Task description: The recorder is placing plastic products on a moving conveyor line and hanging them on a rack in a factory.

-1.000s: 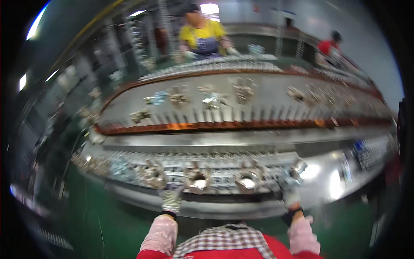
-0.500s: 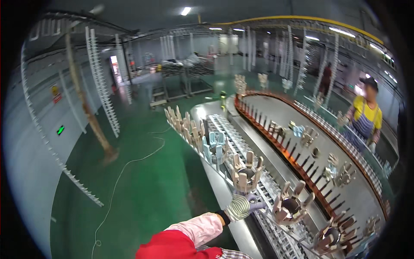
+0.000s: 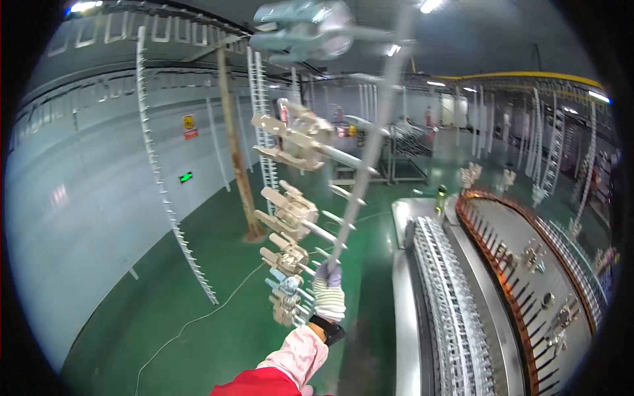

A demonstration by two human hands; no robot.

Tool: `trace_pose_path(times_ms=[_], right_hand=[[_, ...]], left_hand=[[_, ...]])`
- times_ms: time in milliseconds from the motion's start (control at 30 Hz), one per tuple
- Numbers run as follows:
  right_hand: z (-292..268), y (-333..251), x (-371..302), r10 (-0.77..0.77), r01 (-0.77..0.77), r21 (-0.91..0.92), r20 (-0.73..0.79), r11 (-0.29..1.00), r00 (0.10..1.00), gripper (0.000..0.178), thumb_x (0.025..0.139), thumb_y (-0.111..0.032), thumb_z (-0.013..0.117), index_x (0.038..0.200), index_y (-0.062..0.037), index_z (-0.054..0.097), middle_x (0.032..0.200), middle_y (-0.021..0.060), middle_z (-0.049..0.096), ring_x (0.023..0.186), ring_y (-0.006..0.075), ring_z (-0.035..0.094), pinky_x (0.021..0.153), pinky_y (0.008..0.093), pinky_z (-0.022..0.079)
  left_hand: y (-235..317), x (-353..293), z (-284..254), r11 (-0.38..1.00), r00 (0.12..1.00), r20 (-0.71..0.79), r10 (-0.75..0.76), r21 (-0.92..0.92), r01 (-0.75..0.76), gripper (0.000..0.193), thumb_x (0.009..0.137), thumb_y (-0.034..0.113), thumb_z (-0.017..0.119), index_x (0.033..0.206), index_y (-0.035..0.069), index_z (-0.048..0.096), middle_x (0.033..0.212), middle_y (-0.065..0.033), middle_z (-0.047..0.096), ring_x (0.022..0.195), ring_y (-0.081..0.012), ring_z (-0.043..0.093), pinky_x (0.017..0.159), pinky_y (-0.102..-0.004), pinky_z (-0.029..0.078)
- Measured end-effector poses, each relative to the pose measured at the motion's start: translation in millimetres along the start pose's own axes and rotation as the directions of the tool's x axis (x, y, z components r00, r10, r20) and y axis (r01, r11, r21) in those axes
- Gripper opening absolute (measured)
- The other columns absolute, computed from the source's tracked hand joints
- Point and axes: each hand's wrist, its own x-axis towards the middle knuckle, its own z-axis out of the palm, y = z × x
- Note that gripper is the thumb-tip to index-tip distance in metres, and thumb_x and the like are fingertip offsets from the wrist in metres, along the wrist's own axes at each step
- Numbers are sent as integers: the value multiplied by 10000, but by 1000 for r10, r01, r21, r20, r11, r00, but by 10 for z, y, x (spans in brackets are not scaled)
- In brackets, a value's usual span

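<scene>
My left hand (image 3: 328, 290), in a striped glove with a dark band at the wrist, is closed round a long pale hanging rack (image 3: 372, 155). It holds the rack raised and leaning, with the top end blurred by motion. Pegs stick out along the rack. On them sit several beige pronged parts (image 3: 290, 212), shaped like cups with fingers. Pale blue parts of the same shape hang among them, one high up (image 3: 304, 30) and one low down (image 3: 286, 286). My right hand is out of view.
At right stands a metal bench with stacked pegged racks (image 3: 452, 297). Beyond it an oval line (image 3: 522, 284) carries dark upright spindles. A wooden post (image 3: 236, 145) and a hanging pegged strip (image 3: 162, 185) stand at left. A thin cable (image 3: 191, 323) crosses the green floor.
The loaded rack, lying along the bench before, is now lifted off and tilted upright in my left hand. My view has swung left, and the bench sits farther right.
</scene>
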Motion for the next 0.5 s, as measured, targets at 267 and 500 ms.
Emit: trace_pose_path(times_ms=[267, 500], right_hand=[[820, -1025, -440, 294, -308, 109, 126, 945, 947, 369, 861, -212, 402, 1198, -72, 453, 1103, 152, 500, 881, 213, 521, 759, 291, 424], [1842, -1694, -875, 293, -327, 117, 237, 938, 926, 412, 878, -275, 395, 1225, -54, 405, 1166, 123, 456, 973, 250, 490, 842, 352, 388]], left_hand=[[876, 2062, -1787, 947, 902, -418, 107, 320, 36, 314, 848, 202, 513, 1138, 97, 455, 895, 8, 493, 741, -100, 390, 644, -245, 356], [1445, 3961, -2981, 847, 816, -422, 396, 512, -147, 331, 869, 182, 442, 1188, 95, 418, 1028, -43, 479, 799, -154, 436, 757, -301, 355]])
